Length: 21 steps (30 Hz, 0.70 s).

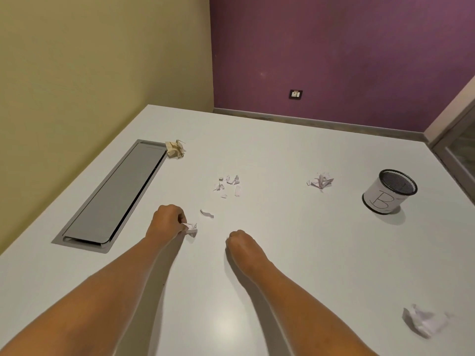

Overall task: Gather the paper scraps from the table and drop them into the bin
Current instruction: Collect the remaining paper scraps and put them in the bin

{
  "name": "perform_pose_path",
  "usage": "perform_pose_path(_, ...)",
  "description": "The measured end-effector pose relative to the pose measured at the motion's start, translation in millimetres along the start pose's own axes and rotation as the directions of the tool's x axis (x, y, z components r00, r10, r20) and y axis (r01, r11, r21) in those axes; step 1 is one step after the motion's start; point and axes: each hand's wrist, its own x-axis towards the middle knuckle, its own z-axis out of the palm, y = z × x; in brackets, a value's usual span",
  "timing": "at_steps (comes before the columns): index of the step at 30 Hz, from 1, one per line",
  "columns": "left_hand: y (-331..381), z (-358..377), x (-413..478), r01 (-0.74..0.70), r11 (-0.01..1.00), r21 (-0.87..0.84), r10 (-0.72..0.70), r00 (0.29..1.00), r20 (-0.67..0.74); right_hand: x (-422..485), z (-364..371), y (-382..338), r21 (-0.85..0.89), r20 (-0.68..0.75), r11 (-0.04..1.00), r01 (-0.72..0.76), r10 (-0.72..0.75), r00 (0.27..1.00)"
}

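While the white table (pixel 282 150) lies littered, the mesh bin (pixel 389 192) stands far right; right hand (pixel 240 244) rests clenched on the tabletop, left hand (pixel 167 220) pinches a white paper scrap (pixel 192 228), torn bits (pixel 228 186) just beyond.

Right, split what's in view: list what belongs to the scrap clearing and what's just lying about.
Job: pinched scrap, strip, scrap cluster, white wad, beige wad, near wad, bin.
Lying about: hatch, socket.
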Motion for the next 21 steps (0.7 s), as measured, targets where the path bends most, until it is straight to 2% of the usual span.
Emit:
perform_pose_path(3, 13.0, 0.3, -9.0, 0.000, 1.000, -0.003, 0.000, 1.000, -0.016, -12.4, -5.5, 16.3, 0.062, -0.023, 0.996, -0.059, 0.061, 0.998)
perform_pose_path(6, 27.2, 5.7, -17.5, 0.004, 1.000, -0.031, -0.005, 1.000, -0.027, -28.1, -12.5, 29.9, 0.045, -0.058, 0.995, -0.089, 0.092, 0.994)
perform_pose_path(13, 82.0, 27.8, -28.7, -0.042, 0.992, -0.116, 0.038, 0.999, -0.034, -61.5, -38.6, 71.5, 0.021, -0.079, 0.996, -0.083, 0.084, 0.993)
perform_pose_path(17, 130.0, 44.6, -31.5, -0.105, 0.979, -0.174, 0.104, 0.994, -0.018, -79.7, -55.4, 101.3, -0.088, -0.109, 0.994, -0.058, 0.048, 0.993)
perform_pose_path(21, 188.4, 62.3, -28.8, -0.137, 0.955, -0.264, 0.152, 0.988, 0.038, -90.6, -73.9, 142.3, -0.125, -0.118, 0.989, -0.081, 0.067, 0.991)
